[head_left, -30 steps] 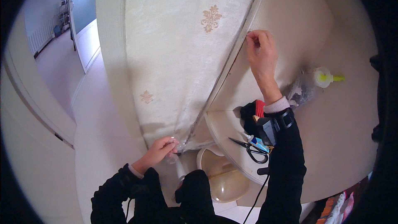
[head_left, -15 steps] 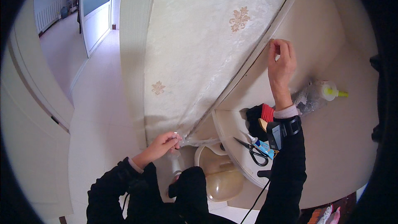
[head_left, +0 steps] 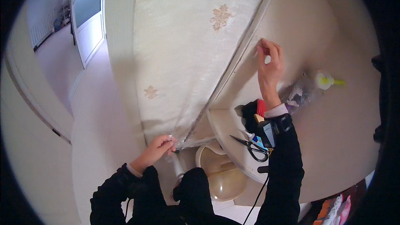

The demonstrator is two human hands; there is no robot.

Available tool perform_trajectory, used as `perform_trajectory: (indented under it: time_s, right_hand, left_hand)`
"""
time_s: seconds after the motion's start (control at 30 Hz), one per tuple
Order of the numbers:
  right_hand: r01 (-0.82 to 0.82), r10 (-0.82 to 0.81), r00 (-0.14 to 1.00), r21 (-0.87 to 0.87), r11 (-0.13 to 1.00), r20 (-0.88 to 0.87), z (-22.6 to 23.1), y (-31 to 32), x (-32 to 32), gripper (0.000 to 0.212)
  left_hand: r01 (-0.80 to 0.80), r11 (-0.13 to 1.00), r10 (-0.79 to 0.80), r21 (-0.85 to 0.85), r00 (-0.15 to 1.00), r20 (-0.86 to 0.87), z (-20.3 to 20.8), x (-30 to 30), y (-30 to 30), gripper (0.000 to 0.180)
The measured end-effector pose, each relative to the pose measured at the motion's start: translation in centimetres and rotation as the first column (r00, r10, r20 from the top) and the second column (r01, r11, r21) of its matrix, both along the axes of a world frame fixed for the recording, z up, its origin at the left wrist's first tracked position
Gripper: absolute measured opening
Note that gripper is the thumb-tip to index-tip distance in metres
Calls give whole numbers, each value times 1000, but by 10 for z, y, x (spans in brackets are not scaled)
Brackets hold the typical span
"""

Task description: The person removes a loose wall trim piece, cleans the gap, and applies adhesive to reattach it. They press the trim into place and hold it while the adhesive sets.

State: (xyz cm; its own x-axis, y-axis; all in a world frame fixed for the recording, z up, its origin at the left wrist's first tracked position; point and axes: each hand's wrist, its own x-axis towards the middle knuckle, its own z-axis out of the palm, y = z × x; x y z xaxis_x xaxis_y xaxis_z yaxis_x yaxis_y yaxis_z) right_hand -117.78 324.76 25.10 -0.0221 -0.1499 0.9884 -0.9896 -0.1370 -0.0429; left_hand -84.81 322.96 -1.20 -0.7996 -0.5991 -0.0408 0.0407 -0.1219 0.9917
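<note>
At the foot of the patterned wall, my left hand [head_left: 160, 146] is closed in a pinch on clear plastic film [head_left: 196, 142]. The film stretches from my fingers toward the corner shelf. Farther up on the right, my right hand [head_left: 270, 66] is raised by the seam where wall and shelf unit meet. Its fingertips are pinched together; a small pale spot shows by the thumb, and what they hold is too small to make out. Beneath that forearm lie black-handled scissors [head_left: 255, 150], a blue and white tube [head_left: 257, 140] and a red and black item [head_left: 251, 114].
A crumpled clear plastic bag [head_left: 296, 93] lies beside my right wrist, near a yellow-tipped nozzle [head_left: 329, 81]. Below the curved shelf [head_left: 221, 127] stands a beige plastic stool [head_left: 225, 183]. A black cable [head_left: 260, 193] hangs by my right arm. The doorway [head_left: 87, 21] is at far left.
The whole view has shifted slightly, so wall and shelf sit farther left. Both hands keep their pinches in nearly the same places; the film by my left hand looks pulled straighter.
</note>
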Motion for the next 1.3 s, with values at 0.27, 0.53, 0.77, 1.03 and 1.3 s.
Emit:
perform_trajectory:
  time_s: [0.27, 0.53, 0.77, 1.03, 1.3]
  right_hand:
    - [-110, 111, 991, -13, 994, 74, -1, -4, -2, 13]
    - [-38, 39, 999, -76, 996, 12, 13, -11, 12, 13]
    - [14, -27, 993, -113, 993, -112, 19, -13, 15, 11]
    - [69, -82, 967, -63, 996, -243, 24, -10, 11, 8]
    - [-36, 63, 995, 289, 957, -83, -39, 52, 19, 7]
  left_hand:
    - [21, 1000, -21, 24, 1000, -5, 6, -8, 6, 21]
    - [14, 1000, -15, 24, 999, 34, 7, -10, 7, 19]
    - [12, 998, -14, 58, 1000, 27, 1, -12, 8, 19]
    - [8, 1000, -8, 14, 1000, 24, 0, -10, 8, 20]
    - [-168, 975, 175, 143, 984, -33, -6, -9, 9, 23]
